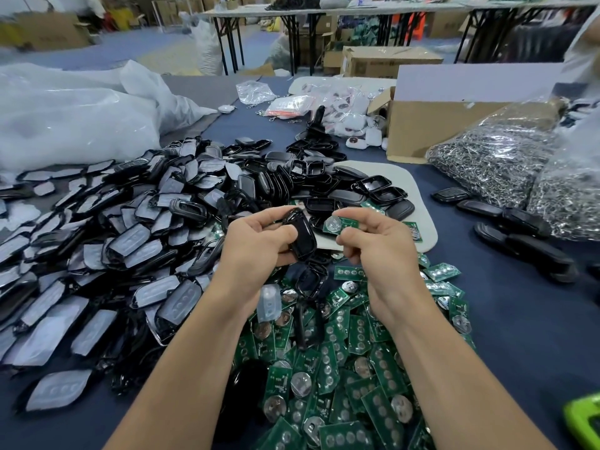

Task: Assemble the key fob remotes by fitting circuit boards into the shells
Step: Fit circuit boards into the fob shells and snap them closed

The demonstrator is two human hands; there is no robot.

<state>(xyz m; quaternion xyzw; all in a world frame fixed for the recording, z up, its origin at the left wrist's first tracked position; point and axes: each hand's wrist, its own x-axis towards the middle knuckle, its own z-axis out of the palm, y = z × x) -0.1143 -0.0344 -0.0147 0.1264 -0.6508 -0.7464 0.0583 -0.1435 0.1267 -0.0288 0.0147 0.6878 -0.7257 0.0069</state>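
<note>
the fitting step is in hand: the left hand (259,243) curls round a black shell (304,235), the right hand (378,243) pinches a green circuit board (342,225) just beside it, both held above the desk (506,336). next the board likely needs aligning and pressing in. loose shells (130,241) and boards (341,368) heap the desk; cartons (415,131) and folding tables (253,12) stand behind.

Blue table (506,319) — shells (107,248), circuit boards (344,368), box (422,128)

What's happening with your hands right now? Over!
Left hand grips black shell. Right hand pinches green circuit board. Not joined yet. Nothing between them.
</note>
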